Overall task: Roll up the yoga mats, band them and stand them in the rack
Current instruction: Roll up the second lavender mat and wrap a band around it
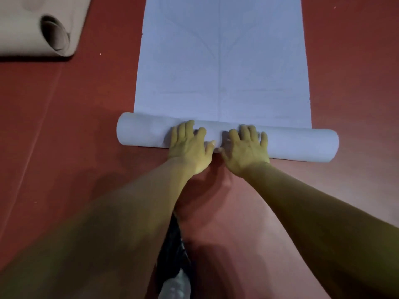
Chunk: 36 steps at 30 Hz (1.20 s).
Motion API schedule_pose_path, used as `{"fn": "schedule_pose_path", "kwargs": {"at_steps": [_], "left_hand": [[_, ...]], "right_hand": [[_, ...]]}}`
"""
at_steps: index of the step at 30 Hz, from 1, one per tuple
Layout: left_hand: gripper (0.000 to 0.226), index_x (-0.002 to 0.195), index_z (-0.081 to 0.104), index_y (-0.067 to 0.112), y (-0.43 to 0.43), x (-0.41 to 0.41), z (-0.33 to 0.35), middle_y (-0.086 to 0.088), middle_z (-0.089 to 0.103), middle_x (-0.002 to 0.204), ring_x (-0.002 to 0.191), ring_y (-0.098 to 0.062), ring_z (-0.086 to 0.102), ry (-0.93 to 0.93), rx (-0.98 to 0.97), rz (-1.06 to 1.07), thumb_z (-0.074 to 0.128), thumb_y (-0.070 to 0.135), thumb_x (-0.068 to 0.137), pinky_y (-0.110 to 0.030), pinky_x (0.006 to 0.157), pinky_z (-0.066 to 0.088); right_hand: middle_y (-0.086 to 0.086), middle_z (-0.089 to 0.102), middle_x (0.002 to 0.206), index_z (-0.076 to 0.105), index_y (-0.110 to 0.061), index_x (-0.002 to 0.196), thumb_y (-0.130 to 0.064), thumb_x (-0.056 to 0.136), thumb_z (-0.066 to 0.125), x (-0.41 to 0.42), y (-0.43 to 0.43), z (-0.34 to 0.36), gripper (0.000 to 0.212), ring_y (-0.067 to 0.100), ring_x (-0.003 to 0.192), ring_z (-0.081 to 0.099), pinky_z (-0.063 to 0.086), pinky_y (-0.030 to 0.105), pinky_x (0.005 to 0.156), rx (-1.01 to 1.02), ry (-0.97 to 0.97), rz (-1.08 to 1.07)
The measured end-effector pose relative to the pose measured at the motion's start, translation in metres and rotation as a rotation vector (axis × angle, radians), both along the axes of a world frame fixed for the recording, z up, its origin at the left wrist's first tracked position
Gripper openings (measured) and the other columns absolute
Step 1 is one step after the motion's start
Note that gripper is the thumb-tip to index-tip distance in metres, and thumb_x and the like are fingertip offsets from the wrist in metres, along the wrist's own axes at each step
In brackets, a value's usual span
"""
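A pale lavender yoga mat [222, 61] lies flat on the red floor and stretches away from me. Its near end is wound into a thick roll [142, 131] that lies crosswise. My left hand [190, 145] and my right hand [245, 147] press palm-down on the middle of the roll, fingers spread over its top, thumbs nearly touching. Faint line markings show on the flat part of the mat.
A beige mat [21, 29] lies at the upper left with a rolled beige mat [55, 34] resting on it. Red floor [64, 126] surrounds the lavender mat on both sides. A dark blurred object [174, 266] hangs between my forearms near the bottom edge.
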<state>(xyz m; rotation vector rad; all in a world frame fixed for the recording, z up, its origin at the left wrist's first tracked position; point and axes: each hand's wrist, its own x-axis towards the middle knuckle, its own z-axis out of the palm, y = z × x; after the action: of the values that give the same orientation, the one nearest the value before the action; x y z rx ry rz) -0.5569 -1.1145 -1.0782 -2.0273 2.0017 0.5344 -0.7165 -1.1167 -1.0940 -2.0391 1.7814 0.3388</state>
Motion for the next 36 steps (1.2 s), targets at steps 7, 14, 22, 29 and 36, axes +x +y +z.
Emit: {"fn": "schedule_pose_path", "kwargs": {"at_steps": [7,14,22,29,36], "left_hand": [[0.064,0.160,-0.006,0.035,0.042,-0.012,-0.032,0.000,-0.016,0.168,0.154,-0.024,-0.015,0.016,-0.023,-0.026,0.022,0.053,0.104,-0.048,0.124,-0.008],[0.057,0.156,0.028,0.026,0.108,0.003,-0.043,-0.004,0.041,0.148,0.133,-0.028,0.037,-0.016,-0.068,-0.154,0.028,0.049,0.103,-0.046,0.118,0.017],[0.065,0.154,0.036,0.019,0.172,0.021,-0.093,-0.011,0.036,0.154,0.149,-0.032,0.029,0.115,-0.243,-0.245,0.023,0.052,0.099,-0.056,0.124,0.011],[0.062,0.142,0.056,0.013,0.165,0.021,-0.138,-0.011,0.062,0.129,0.138,-0.032,0.047,0.124,-0.500,-0.292,0.032,0.052,0.099,-0.070,0.112,0.028],[0.054,0.119,0.070,0.015,0.162,0.023,-0.144,-0.003,0.064,0.104,0.102,-0.023,0.059,0.177,-0.627,-0.304,0.039,0.052,0.094,-0.073,0.102,0.039]], "right_hand": [[0.014,0.038,0.134,0.040,-0.022,0.143,-0.063,0.099,0.042,-0.009,0.047,-0.008,0.060,0.035,0.124,0.038,0.028,0.049,0.108,-0.061,-0.006,0.031],[0.012,0.048,0.139,0.034,-0.021,0.146,-0.060,0.100,0.040,-0.004,0.103,-0.011,0.060,0.035,0.129,0.042,0.027,0.050,0.112,0.031,-0.052,-0.031],[0.020,0.045,0.140,0.042,-0.015,0.149,-0.052,0.097,0.037,-0.006,0.169,-0.046,0.064,0.041,0.125,0.046,0.038,0.056,0.104,-0.165,-0.044,0.074],[0.012,0.057,0.122,0.051,-0.008,0.139,-0.046,0.096,0.040,-0.031,0.162,-0.094,0.059,0.038,0.113,0.055,0.040,0.062,0.103,-0.358,-0.083,0.275],[0.008,0.059,0.125,0.055,-0.013,0.137,-0.047,0.094,0.043,-0.034,0.167,-0.098,0.056,0.035,0.122,0.050,0.032,0.059,0.110,-0.282,-0.187,0.207]]}}
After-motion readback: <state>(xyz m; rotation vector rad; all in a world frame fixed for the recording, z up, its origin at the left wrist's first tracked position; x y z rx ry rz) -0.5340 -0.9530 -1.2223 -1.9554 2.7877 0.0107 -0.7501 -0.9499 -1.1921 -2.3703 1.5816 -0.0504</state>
